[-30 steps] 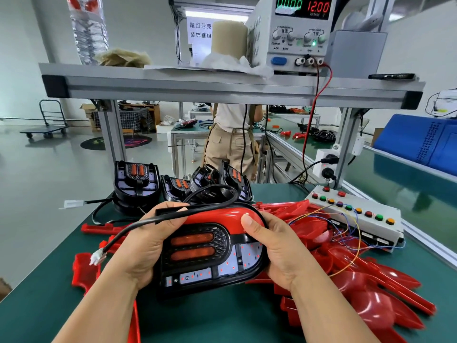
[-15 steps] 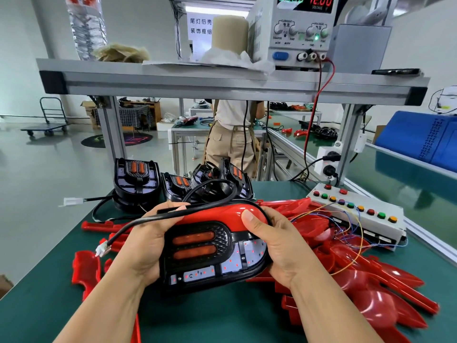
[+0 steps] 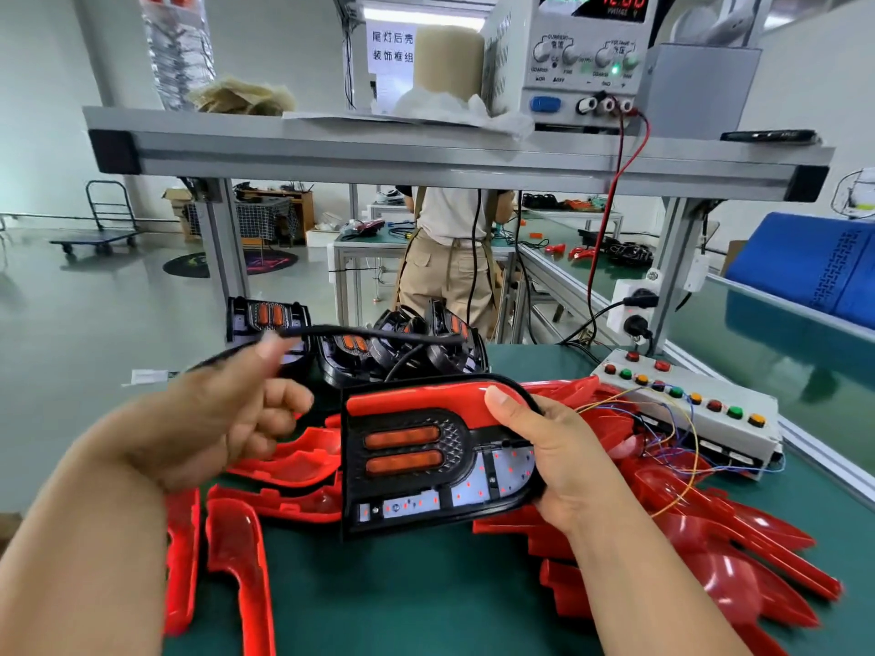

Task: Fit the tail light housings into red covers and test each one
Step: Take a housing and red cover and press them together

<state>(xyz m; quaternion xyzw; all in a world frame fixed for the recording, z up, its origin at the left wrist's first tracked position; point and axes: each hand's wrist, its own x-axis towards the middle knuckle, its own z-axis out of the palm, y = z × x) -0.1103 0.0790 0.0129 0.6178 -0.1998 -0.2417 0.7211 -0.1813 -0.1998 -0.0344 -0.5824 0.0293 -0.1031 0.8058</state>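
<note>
Green matting is covering the counter, where loose red covers are lying in heaps to the left and right and a white button box is sitting at the far right. We are holding the tail light housing, seated in its red cover, above the counter's middle, with our right hand wrapping its fingers round the right edge and pressing the thumb on the cover. Our left hand is hovering apart to the left, its fingers curled and blurred, with a black cable crossing its thumb tip; we cannot tell whether it is pinching that cable.
</note>
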